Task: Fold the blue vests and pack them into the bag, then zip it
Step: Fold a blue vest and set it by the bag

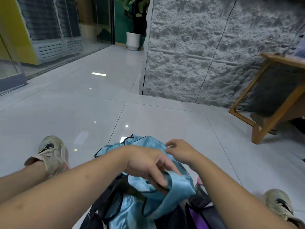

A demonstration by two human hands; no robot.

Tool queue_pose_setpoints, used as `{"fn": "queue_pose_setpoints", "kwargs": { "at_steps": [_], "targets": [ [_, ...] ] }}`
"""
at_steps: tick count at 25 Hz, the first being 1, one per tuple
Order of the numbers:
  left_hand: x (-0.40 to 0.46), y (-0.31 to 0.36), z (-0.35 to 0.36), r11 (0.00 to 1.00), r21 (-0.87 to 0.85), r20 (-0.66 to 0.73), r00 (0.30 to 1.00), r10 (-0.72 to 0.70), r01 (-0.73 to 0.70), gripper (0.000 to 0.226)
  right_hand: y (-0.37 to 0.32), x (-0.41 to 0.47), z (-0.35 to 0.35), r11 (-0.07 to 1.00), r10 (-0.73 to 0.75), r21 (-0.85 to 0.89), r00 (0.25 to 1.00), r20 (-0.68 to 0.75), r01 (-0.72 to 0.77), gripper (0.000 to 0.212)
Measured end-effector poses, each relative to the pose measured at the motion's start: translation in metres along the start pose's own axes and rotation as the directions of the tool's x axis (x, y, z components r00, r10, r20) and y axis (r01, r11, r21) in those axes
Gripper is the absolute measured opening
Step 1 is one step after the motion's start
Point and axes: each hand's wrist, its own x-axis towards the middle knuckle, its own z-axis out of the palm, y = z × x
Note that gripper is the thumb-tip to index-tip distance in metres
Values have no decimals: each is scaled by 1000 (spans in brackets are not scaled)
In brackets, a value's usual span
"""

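Blue vest (145, 147): shiny light-blue cloth with dark trim, bunched in a heap on the open black bag (105, 207) between the person's legs; its long axis runs away from the viewer, the far end resting on the grey tiled floor (148, 116).
Left arm: reaches across from the lower left, wrist bent down.
Left hand (146, 164): fingers curled, gripping a fold of the vest over the bag's mouth.
Right arm: comes in from the lower right.
Right hand (178, 148): fingers bent, pinching the vest's upper right edge.
Shoes: one worn shoe (52, 153) at left, another shoe (280, 207) at right.
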Motion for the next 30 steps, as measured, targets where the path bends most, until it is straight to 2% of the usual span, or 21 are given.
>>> {"fn": "queue_pose_setpoints", "kwargs": {
  "at_steps": [1, 2, 3, 4, 5, 7, 8, 10, 12, 14, 15, 16, 18, 19, 20, 22, 23, 24, 26, 28, 30],
  "targets": [
    [4, -16, 0, 999, -30, 84, 996, -43, 46, 49, 14, 3, 12, 996, 35, -82, 997, 68, -30, 48],
    [8, -32, -5, 995, -36, 86, 992, -89, 92, 49, 26, 6, 24, 989, 72, -138, 989, 133, -53, 62],
    [10, -47, -12, 990, -40, -16, 991, -136, 135, 43, 36, 9, 34, 984, 98, -162, 979, 180, -69, 73],
    [13, -61, -24, 985, -40, -208, 962, -174, 169, 34, 43, 12, 42, 982, 109, -173, 973, 202, -74, 79],
    [16, -74, -36, 978, -27, -426, 883, -197, 205, 27, 48, 15, 50, 980, 104, -188, 976, 191, -67, 83],
    [20, -103, -63, 933, 106, -761, 633, -146, 343, 21, 49, 21, 61, 966, 46, -256, 996, 71, -26, 86],
    [21, -114, -73, 870, 179, -843, 528, -105, 459, 26, 46, 24, 67, 956, 1, -295, 1000, 6, 1, 88],
    [26, -138, -86, 738, 209, -902, 418, -109, 641, 59, 36, 27, 81, 923, -96, -373, 995, 1, 89, 95],
    [34, -154, -91, 720, 162, -900, 400, -174, 675, 95, 30, 29, 99, 881, -101, -454, 991, 93, 132, 83],
    [40, -166, -97, 731, 152, -892, 411, -189, 665, 106, 32, 37, 106, 879, -45, -472, 997, 58, 67, 29],
    [40, -170, -101, 727, 155, -895, 407, -184, 669, 99, 35, 42, 102, 896, 4, -444, 1000, -28, -16, 15],
    [39, -174, -106, 716, 152, -900, 395, -185, 682, 83, 40, 45, 92, 909, 55, -405, 991, -125, -101, 14],
    [33, -174, -111, 677, 147, -907, 371, -199, 721, 30, 47, 46, 64, 903, 165, -360, 964, -207, -232, 8],
    [31, -173, -111, 659, 144, -913, 356, -199, 738, 13, 49, 47, 52, 880, 220, -389, 960, -176, -273, 4],
    [29, -170, -111, 669, 130, -923, 336, -189, 732, 7, 47, 46, 45, 837, 262, -469, 959, -109, -282, 4],
    [26, -160, -112, 822, 70, -933, 329, -147, 565, 6, 43, 47, 42, 751, 267, -620, 963, -29, -227, 5],
    [25, -154, -113, 897, 35, -935, 332, -126, 440, 9, 41, 48, 45, 756, 198, -633, 980, -22, -167, 11],
    [23, -146, -113, 947, 3, -933, 342, -113, 321, 15, 37, 49, 49, 802, 77, -592, 997, -23, -75, 30],
    [19, -123, -108, 991, -54, -922, 375, -96, 121, 21, 24, 42, 63, 897, -191, -407, 982, -7, 172, 63],
    [21, -96, -103, 998, -64, -914, 400, -64, 13, 24, 11, 31, 79, 876, -389, -318, 921, -24, 362, 70],
    [26, -67, -97, 1000, -2, -914, 406, -2, -1, 27, 2, 23, 91, 838, -472, -353, 877, -88, 416, 78]
  ]
}}
